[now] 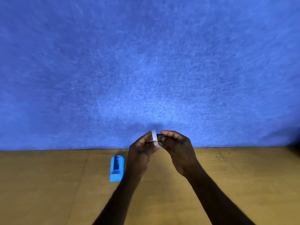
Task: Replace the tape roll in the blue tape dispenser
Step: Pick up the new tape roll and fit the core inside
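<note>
Both hands raised above the counter (227,184), meeting near the centre of the view, in front of the blue felt-like backdrop (146,62).

Left hand (141,153): fingers curled, thumb and fingertips pinched on a small whitish tape roll (154,136). Roll is held on edge, its outer band facing the camera, lifted clear of the counter.

Right hand (177,148): thumb and forefinger clamped on a small black piece (159,137), which sits just beside the roll on its right and looks to be touching it. The piece is mostly hidden by the fingers; possibly the spindle core, but its shape is too small and dark to tell, and I cannot say whether any of it is inside the roll's hole.

Blue tape dispenser (116,168): stands on the wooden counter to the left of the left forearm, near the backdrop's lower edge, apart from both hands. It lies lengthwise toward the camera, with the cutter end nearer and the taller end farther. Its central well is open, with no roll seen in it. A small grey metallic part shows at the near end.

Counter is tan wood with faint seams and some dark scuffing at right.
</note>
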`<state>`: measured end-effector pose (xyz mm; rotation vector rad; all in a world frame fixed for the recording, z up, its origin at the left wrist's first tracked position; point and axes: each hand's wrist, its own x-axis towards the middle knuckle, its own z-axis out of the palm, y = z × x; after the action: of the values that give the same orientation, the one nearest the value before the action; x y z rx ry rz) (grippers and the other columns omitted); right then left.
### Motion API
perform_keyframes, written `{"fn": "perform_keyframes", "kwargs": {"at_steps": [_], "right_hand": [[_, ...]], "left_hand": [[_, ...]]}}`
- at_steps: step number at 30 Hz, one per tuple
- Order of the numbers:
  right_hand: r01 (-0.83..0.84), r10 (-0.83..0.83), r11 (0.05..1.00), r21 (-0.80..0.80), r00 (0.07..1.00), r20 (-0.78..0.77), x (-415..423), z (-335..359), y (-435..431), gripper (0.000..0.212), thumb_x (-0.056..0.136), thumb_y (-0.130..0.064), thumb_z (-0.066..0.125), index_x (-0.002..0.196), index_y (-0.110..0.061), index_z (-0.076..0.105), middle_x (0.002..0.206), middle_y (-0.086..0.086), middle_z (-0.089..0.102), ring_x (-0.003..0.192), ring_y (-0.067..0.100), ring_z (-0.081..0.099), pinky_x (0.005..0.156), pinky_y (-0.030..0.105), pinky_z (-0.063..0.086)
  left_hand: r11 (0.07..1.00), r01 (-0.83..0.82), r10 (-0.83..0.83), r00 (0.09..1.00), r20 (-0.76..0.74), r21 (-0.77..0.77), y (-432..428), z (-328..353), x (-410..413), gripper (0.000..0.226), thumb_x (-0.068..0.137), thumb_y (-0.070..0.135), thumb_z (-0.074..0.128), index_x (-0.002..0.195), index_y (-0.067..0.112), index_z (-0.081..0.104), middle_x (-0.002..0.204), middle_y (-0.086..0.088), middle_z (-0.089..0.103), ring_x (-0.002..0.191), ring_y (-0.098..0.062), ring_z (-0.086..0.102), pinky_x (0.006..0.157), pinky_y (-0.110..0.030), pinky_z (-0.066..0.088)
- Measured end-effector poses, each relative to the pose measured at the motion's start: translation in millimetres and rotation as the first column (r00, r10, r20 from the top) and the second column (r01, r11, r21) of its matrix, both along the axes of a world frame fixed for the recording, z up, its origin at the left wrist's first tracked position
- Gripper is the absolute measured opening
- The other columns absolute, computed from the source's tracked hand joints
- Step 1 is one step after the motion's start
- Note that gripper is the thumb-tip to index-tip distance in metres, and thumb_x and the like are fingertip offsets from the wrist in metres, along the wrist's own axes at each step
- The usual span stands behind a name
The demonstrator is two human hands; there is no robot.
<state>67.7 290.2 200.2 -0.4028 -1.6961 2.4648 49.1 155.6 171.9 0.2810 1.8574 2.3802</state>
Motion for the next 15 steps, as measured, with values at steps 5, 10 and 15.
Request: {"fn": "perform_keyframes", "kwargs": {"at_steps": [5,10,15], "right_hand": [[-0.042,0.06,0.972,0.232,0.996,-0.071,5.1,31.2,-18.0,0.021,0.084,0.007,0.067,0.092,-0.012,0.074,0.097,0.016,0.077,0.091,0.028,0.072,0.088,0.038,0.057],[-0.045,0.083,0.955,0.293,0.989,-0.12,10.4,49.0,-28.7,0.022,0.085,0.005,0.067,0.092,-0.014,0.075,0.092,0.009,0.078,0.085,0.02,0.073,0.082,0.032,0.057],[-0.066,0.111,0.951,0.301,0.985,-0.135,17.7,55.2,-30.5,0.022,0.085,0.006,0.066,0.092,-0.013,0.075,0.095,0.012,0.078,0.091,0.03,0.073,0.087,0.04,0.058]], "left_hand": [[0.999,0.005,-0.005,1.0,-0.002,0.043,-20.2,24.6,6.9,0.026,0.08,0.027,0.07,0.106,0.025,0.076,0.079,0.002,0.073,0.076,-0.012,0.066,0.074,-0.033,0.048],[1.0,0.014,-0.013,0.999,-0.042,0.023,-33.7,38.2,11.1,0.032,0.08,0.036,0.071,0.111,0.028,0.074,0.097,-0.004,0.077,0.094,-0.02,0.071,0.089,-0.038,0.053],[0.999,0.03,-0.028,0.998,-0.053,0.037,-40.7,49.0,18.2,0.042,0.078,0.046,0.077,0.114,0.025,0.073,0.106,-0.007,0.077,0.106,-0.029,0.07,0.095,-0.042,0.053]]}}
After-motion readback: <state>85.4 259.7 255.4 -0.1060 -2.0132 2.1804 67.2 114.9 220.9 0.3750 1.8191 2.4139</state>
